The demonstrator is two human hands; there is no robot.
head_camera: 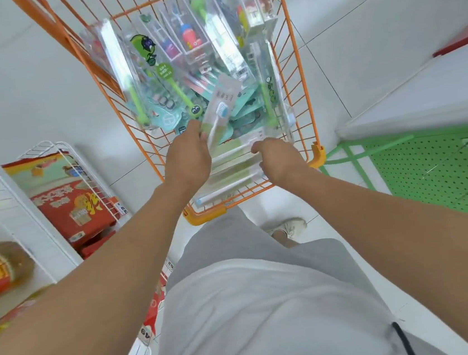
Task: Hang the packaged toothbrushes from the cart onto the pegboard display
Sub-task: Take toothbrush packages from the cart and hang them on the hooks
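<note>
Down inside the orange wire cart [301, 88], both hands reach into a big pile of packaged toothbrushes [186, 74]. The left hand [188, 159] pinches one pack, the white toothbrush pack [221, 111], at its near end. That pack is lifted a bit above the pile. Its long side points away from the person and a little to the right, with the blue-and-white brush head at the far end. The right hand [280, 157] has curled fingers on some flat clear packs [235, 174] lying crosswise at the near end of the cart. It seems to hold them, but I cannot tell for sure.

The green pegboard [430, 166] is off to the person's right, close beside the cart. So the right hand is nearer to it than the left hand. I think the pack in the left hand must cross over to the right to get hung up.

The packs are clear and shiny. Many show green brushes and cartoon faces. They look slippery and light.
</note>
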